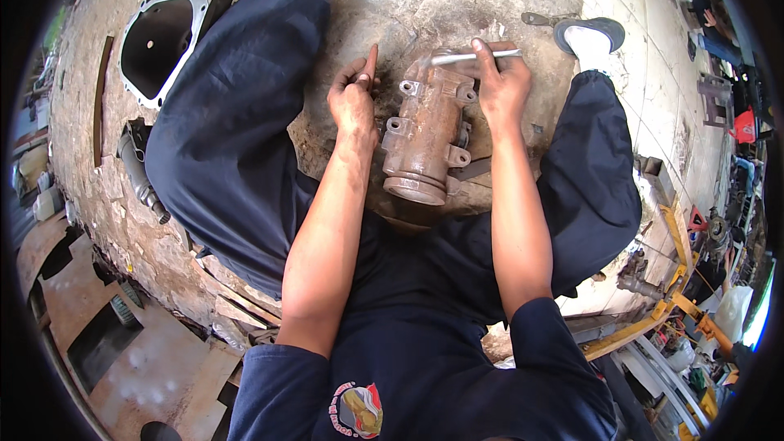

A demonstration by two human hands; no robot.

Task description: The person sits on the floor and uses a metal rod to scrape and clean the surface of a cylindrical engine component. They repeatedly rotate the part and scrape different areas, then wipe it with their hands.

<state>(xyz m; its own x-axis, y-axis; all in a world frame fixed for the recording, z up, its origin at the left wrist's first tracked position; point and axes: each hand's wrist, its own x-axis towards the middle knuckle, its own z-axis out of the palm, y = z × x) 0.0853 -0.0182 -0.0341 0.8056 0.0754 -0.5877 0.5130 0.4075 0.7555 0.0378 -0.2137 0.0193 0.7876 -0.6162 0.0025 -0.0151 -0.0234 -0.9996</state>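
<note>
A rusty brown cylindrical metal housing (425,126) with bolt lugs along its sides lies on the ground between my legs, its round end toward me. My right hand (502,86) is closed around a long, slim silver metal tool (474,56), held crosswise over the housing's far end. The tool's left end is blurred, so its exact kind does not show. Left of the housing, my left hand (354,102) has one finger stretched forward and the others partly curled. I see nothing in it, and it does not clearly touch the housing.
Left of my leg stand a large open metal casing (198,12) and a smaller cylindrical part (139,167). A flat metal piece (549,19) lies near my right foot. A yellow frame (645,327) and clutter are at right, a cut sheet-metal panel (155,343) at lower left.
</note>
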